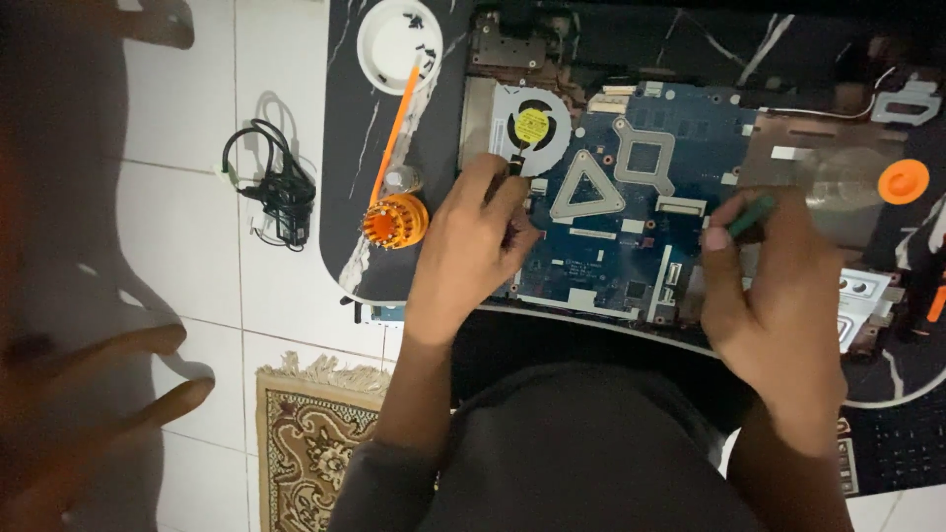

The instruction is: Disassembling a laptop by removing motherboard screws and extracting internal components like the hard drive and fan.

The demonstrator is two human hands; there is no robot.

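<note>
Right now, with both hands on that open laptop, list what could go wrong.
1. The left hand pinches a small dark part beside the cooling fan over the bare blue circuit board; a slip might scratch it.
2. The right hand holds a green tool over the board; a jab could harm connectors.
3. Tiny screws lie in the white dish under an orange stick; a bump could scatter them.
</note>
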